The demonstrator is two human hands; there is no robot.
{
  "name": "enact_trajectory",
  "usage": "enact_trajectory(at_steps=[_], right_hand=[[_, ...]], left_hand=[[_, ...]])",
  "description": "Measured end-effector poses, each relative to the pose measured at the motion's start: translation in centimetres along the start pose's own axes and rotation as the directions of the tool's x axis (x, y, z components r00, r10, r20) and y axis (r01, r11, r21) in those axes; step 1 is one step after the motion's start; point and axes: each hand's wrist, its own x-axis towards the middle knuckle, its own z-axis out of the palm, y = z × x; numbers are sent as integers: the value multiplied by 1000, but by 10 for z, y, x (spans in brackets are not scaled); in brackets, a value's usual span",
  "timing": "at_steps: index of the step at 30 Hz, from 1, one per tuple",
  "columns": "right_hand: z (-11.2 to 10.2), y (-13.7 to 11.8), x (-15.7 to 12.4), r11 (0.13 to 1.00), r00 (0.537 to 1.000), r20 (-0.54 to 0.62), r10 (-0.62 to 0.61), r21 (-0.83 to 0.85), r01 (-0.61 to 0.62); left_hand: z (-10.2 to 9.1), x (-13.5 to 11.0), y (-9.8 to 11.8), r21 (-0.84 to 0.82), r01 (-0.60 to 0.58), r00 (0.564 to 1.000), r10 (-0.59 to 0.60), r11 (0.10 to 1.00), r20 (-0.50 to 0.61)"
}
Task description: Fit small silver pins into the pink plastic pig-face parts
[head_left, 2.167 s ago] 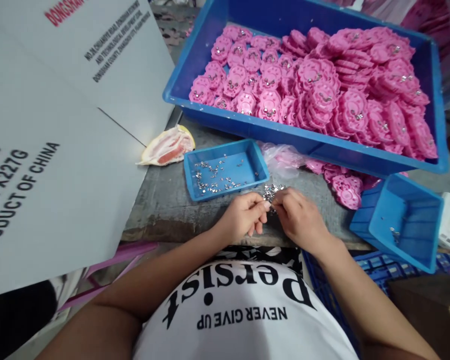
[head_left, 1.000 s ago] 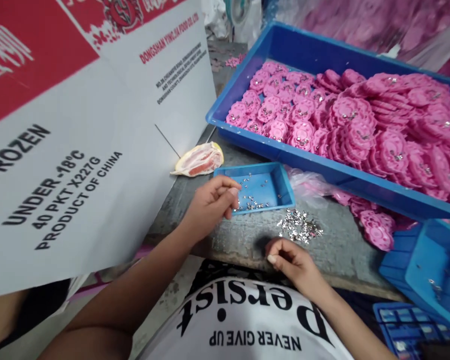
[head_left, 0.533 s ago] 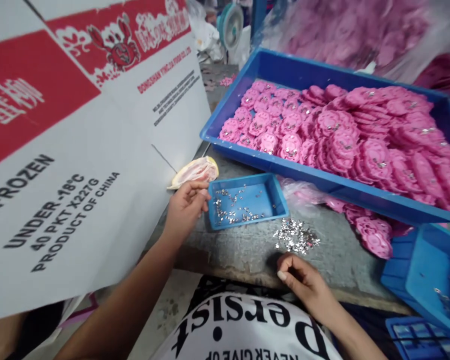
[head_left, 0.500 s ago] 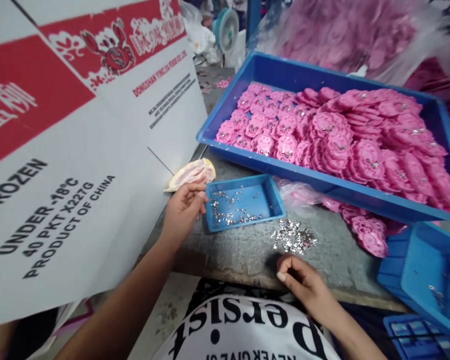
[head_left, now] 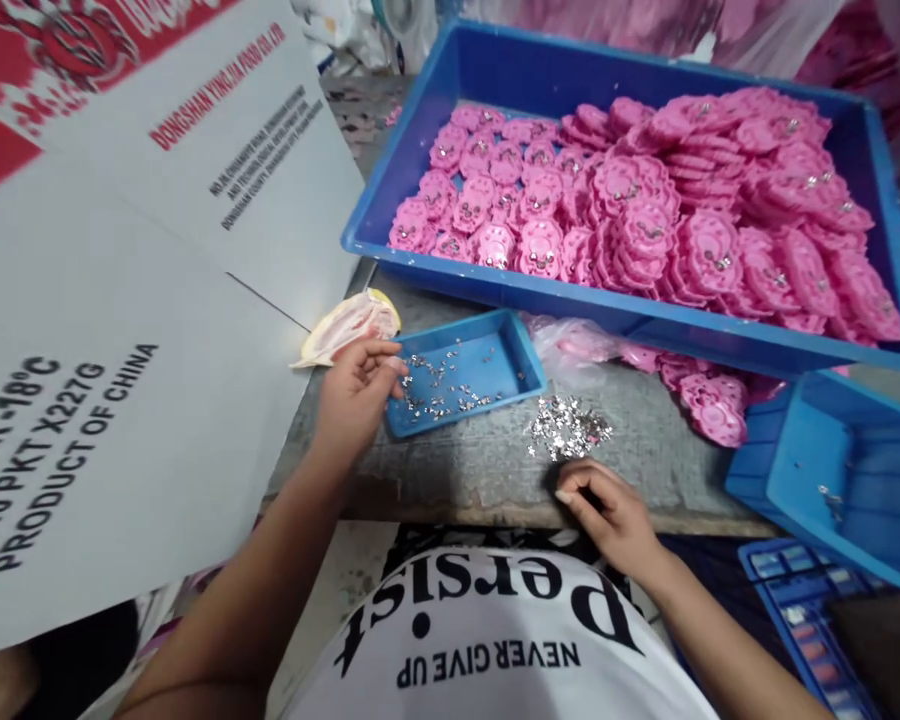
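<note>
My left hand [head_left: 360, 392] is at the left end of a small blue tray [head_left: 521, 345], thumb and fingers drawn together. Whatever may be between its fingertips is too small to make out. Tiny shiny metal pieces [head_left: 461, 402] lie scattered in that tray. Just right of it, on the table, sits a heap of silver metal pieces [head_left: 570, 425]. Below the heap, near the table's front edge, my right hand [head_left: 607, 510] is curled with thumb against fingers; its inner side is hidden, so any held piece cannot be seen.
A large blue bin [head_left: 487, 285] of pink scalloped plastic pieces [head_left: 637, 215] stands behind. A white carton [head_left: 195, 330] rises at left, beside a peeled fruit rind [head_left: 352, 320]. Another blue bin [head_left: 810, 440] is at right, near loose pink pieces [head_left: 712, 405] and a clear plastic bag [head_left: 577, 345].
The camera view has tilted downward, so most things appear higher and shifted slightly left. Both hands keep nearly the same places beside the tray and the heap.
</note>
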Motion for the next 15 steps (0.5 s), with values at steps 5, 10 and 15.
enact_trajectory(at_steps=[5, 10, 15], right_hand=[[-3, -1, 2, 1000, 999, 41, -22, 1, 22], [1, -6, 4, 999, 999, 25, -41, 37, 40], [-22, -8, 9, 1000, 978, -208, -16, -24, 12]], left_hand=[[0, 0, -2, 24, -17, 1000, 18, 1000, -21], [3, -5, 6, 10, -71, 996, 71, 997, -52], [16, -35, 16, 111, -170, 985, 165, 979, 51]])
